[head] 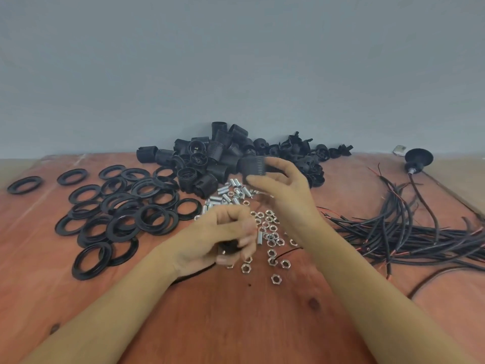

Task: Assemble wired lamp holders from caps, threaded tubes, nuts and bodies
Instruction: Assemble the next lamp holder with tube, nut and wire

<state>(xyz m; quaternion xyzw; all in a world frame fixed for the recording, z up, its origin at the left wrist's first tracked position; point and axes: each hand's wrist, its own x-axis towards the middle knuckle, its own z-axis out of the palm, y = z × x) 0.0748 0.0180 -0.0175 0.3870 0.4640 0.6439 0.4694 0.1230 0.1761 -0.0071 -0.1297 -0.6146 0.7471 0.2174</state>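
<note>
Here, my right hand (286,195) pinched a black body (253,165) at twelve o'clock from the nuts (273,232); my left hand (217,237), at nine o'clock, gripped a wired cap (228,245). I judged body-onto-cap was in hand; next called for squaring the threads.

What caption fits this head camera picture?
Right hand holds a black body, left hand grips a small wired part above scattered nuts.

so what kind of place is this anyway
Probably a small hand-assembly bench for lamp fittings: a bare wooden table against a plain grey wall, with sorted heaps of black lamp holder bodies and metal nuts, plus a bundle of cut wires.
</note>
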